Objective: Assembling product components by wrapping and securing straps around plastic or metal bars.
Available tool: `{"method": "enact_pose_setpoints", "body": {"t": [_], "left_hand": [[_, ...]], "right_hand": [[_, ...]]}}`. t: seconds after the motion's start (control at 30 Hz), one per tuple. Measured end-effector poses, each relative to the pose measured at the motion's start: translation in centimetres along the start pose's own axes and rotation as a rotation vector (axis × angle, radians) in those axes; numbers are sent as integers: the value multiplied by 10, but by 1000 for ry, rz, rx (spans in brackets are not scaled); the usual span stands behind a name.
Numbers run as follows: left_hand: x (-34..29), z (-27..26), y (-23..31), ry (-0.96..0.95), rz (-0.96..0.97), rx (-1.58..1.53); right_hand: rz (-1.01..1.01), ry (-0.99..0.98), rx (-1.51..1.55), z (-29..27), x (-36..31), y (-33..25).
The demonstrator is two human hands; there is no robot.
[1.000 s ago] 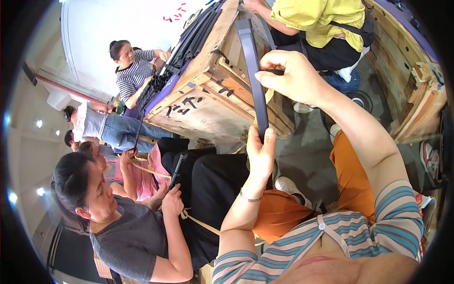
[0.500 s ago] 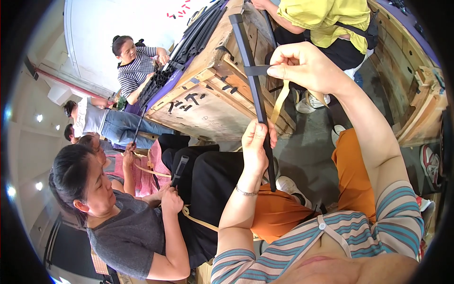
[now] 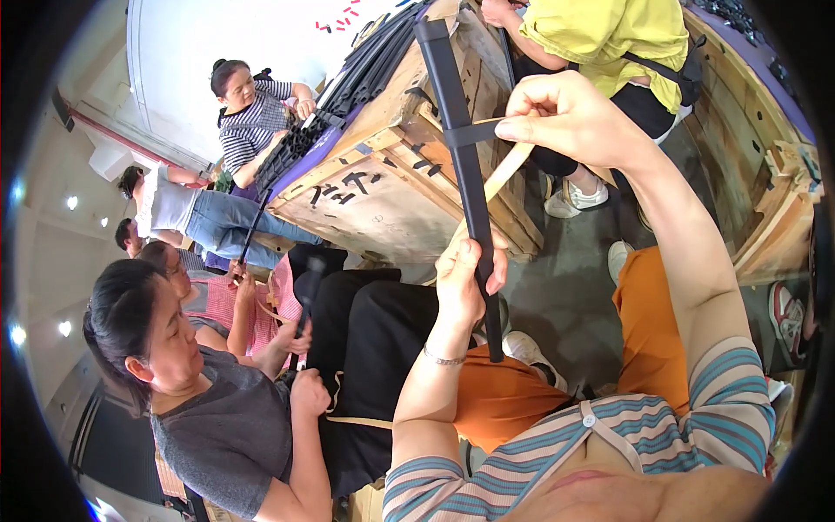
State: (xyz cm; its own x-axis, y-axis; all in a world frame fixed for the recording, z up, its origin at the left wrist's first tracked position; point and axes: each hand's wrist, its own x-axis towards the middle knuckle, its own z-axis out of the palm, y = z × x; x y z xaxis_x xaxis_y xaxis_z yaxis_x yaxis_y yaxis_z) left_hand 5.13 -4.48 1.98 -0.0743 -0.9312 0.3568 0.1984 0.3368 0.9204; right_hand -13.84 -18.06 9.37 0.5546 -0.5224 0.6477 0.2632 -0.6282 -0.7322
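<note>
My left hand (image 3: 464, 277) is closed round the lower part of a long black rod (image 3: 466, 174), which stands tilted in front of me. A thicker black sleeve or wrap covers its upper part. In a pinch, the fingers of my right hand (image 3: 570, 122) grip one end of a strip of dark tape (image 3: 474, 134). That tape reaches across the rod below its top and is stretched taut. A tan strip (image 3: 508, 170), perhaps the tape's backing, runs from beside my right fingers down behind the rod towards my left hand.
A wooden crate table (image 3: 383, 191) with black rods (image 3: 370, 74) on top stands ahead. Close on my left sits a person in a grey shirt (image 3: 230, 426) handling another dark rod. Someone in a yellow shirt (image 3: 600, 43) is beyond my right hand. More wooden crating (image 3: 744, 157) stands right.
The rod's top has shifted slightly left. The tan strip, which hung down, now slants behind the rod towards my left hand. The neighbour's rod has moved and is blurred.
</note>
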Motion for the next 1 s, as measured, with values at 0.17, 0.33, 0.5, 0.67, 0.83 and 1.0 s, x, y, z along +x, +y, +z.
{"method": "enact_pose_setpoints", "body": {"t": [0.17, 0.33, 0.5, 0.67, 0.83, 1.0], "left_hand": [[-5, 10, 9, 0, 14, -169], [-5, 9, 6, -12, -24, -99], [-3, 6, 3, 36, 3, -86], [-4, 5, 3, 98, -16, -31], [-6, 8, 8, 190, -86, -77], [-8, 4, 11, 125, -43, -195]], "right_hand": [[96, 43, 68, 0, -12, -4], [76, 94, 18, -3, -18, -12], [171, 155, -68, -3, -20, -15], [104, 187, -73, 1, -20, -15], [62, 217, -146, 3, -20, -12], [54, 226, -94, 13, -20, -15]]}}
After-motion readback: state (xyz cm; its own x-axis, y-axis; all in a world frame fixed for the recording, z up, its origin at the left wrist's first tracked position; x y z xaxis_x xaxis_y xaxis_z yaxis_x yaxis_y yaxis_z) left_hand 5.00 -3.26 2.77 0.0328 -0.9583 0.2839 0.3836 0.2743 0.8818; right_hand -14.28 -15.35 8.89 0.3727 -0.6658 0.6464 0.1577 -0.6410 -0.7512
